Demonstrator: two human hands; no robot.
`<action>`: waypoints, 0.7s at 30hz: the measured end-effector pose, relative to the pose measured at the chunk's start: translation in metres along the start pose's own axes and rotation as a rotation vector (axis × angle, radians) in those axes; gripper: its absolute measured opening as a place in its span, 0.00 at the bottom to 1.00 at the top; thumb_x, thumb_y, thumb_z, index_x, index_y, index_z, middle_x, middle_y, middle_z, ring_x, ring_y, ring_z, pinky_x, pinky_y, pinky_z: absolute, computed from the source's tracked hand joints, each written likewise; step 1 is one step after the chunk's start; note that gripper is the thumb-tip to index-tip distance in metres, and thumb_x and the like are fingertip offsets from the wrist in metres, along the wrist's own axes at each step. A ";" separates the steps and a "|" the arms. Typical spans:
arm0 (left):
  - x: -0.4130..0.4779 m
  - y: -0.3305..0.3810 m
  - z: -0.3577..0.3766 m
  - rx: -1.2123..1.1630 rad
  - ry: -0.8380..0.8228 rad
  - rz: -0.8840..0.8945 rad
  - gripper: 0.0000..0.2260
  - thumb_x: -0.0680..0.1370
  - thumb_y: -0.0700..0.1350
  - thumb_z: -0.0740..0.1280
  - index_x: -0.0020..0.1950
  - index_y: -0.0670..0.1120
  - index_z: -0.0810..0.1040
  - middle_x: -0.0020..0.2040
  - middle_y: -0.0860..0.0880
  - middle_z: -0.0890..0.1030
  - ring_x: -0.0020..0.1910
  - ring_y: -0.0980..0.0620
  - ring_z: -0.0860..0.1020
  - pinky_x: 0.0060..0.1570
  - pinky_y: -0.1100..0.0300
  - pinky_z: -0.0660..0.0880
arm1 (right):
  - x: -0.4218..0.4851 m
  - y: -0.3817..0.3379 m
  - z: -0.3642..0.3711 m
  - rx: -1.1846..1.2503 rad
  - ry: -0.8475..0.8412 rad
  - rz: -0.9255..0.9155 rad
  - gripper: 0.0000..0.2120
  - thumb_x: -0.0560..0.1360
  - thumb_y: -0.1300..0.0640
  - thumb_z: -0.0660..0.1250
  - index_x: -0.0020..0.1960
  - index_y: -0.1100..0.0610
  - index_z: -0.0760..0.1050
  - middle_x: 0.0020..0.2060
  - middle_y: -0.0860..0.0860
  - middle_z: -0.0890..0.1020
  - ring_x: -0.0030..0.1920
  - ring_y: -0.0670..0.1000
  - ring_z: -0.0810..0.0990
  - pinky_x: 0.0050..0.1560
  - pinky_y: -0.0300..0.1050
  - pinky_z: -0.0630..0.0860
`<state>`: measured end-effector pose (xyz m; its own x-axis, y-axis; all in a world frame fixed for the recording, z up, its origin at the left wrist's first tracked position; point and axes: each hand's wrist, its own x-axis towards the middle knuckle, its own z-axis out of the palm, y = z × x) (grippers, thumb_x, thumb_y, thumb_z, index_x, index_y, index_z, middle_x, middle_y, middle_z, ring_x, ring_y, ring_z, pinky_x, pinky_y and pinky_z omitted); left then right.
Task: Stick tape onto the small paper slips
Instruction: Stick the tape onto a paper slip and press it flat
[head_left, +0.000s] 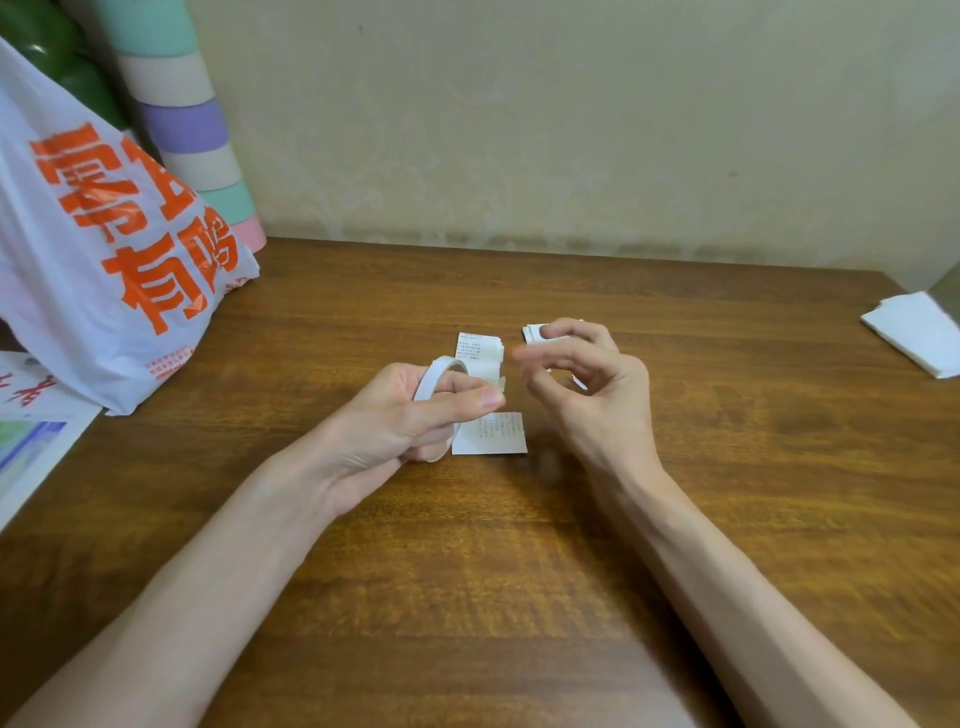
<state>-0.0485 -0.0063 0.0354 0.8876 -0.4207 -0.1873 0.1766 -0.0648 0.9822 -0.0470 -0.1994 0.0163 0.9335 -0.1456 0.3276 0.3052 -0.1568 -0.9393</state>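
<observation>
My left hand (410, 415) grips a white roll of tape (439, 376), a finger through its hole and the thumb pressed on its rim. Just below the thumb a small printed paper slip (496, 434) lies flat on the wooden table (519, 545). A short stack of slips (483, 351) sits behind the roll. My right hand (587, 384) hovers to the right with fingers curled, blurred; whether a piece of tape is between its fingertips I cannot tell. Another stack of slips (535, 332) shows behind its fingers.
A white plastic bag with orange characters (104, 234) stands at the left, with a pastel striped column (192, 124) behind it. Printed sheets (31, 431) lie at the left edge. Folded white tissue (919, 332) rests at the right edge. The wall is close behind.
</observation>
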 end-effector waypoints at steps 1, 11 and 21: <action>0.000 -0.001 0.000 0.021 0.023 0.007 0.06 0.74 0.49 0.76 0.39 0.49 0.86 0.25 0.54 0.60 0.25 0.56 0.56 0.30 0.63 0.58 | 0.001 0.001 -0.001 0.021 0.016 0.015 0.21 0.74 0.73 0.71 0.44 0.46 0.87 0.54 0.49 0.83 0.47 0.49 0.83 0.47 0.36 0.75; 0.016 -0.017 -0.003 0.413 0.322 0.235 0.02 0.75 0.52 0.78 0.42 0.57 0.88 0.31 0.45 0.73 0.47 0.40 0.83 0.59 0.45 0.79 | 0.008 -0.004 -0.013 -0.039 -0.230 0.219 0.06 0.80 0.57 0.72 0.49 0.54 0.88 0.42 0.46 0.88 0.41 0.52 0.83 0.43 0.46 0.76; 0.019 -0.022 -0.006 0.640 0.338 0.215 0.01 0.77 0.51 0.76 0.46 0.58 0.88 0.47 0.60 0.86 0.55 0.60 0.81 0.61 0.49 0.78 | 0.011 0.011 -0.018 -0.255 -0.352 -0.017 0.05 0.75 0.57 0.79 0.50 0.51 0.87 0.36 0.39 0.80 0.33 0.41 0.76 0.39 0.30 0.69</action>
<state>-0.0331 -0.0075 0.0105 0.9749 -0.1902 0.1160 -0.2057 -0.5689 0.7963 -0.0370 -0.2200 0.0109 0.9496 0.1939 0.2464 0.3058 -0.3993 -0.8643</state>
